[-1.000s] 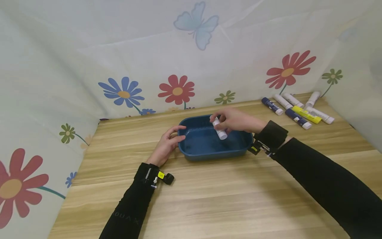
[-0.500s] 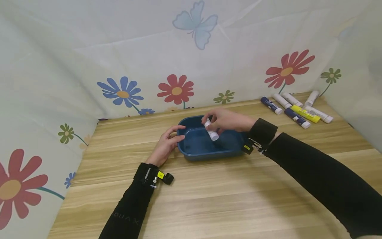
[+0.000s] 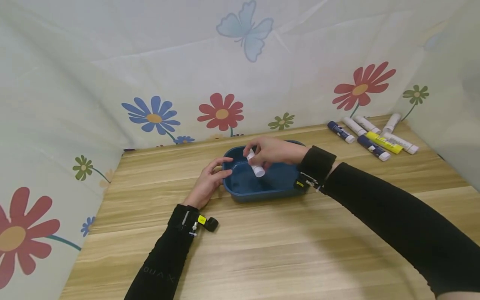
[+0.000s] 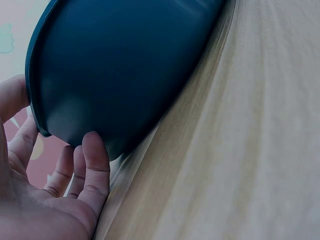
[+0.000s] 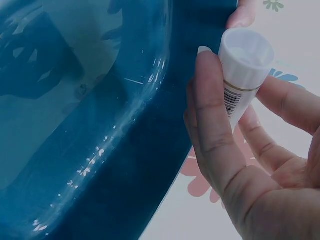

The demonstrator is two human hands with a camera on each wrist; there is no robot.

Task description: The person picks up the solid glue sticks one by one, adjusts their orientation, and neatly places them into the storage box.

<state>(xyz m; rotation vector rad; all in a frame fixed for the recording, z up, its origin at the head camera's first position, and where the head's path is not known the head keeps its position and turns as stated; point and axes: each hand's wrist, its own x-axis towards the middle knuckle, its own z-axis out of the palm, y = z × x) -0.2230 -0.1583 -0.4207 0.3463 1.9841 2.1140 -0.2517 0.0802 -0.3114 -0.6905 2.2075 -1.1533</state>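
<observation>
A blue oblong basin point(image 3: 262, 194) stands on the wooden table, its bare inner floor showing between my hands. My left hand point(image 3: 205, 184) grips its left end, with two digits over the rim and other fingertips point(image 4: 95, 150) against the outer wall. Above the basin's left half, my right hand point(image 3: 276, 151) pinches a white glue stick point(image 3: 256, 169) between thumb and fingers. The glue stick tilts, its lower end toward me. In the right wrist view, a barcode and a thin gold line show on the glue stick point(image 5: 246, 57).
Several similar sticks lie in a loose group at the table's back right: dark blue ones point(image 3: 341, 132), white ones point(image 3: 401, 143) and a yellow one point(image 3: 384, 142). A flower-printed white sheet point(image 3: 315, 62) borders the table at the back and sides.
My right hand has moved left across the basin with the glue stick in its grip. The left hand and the basin have stayed where they were.
</observation>
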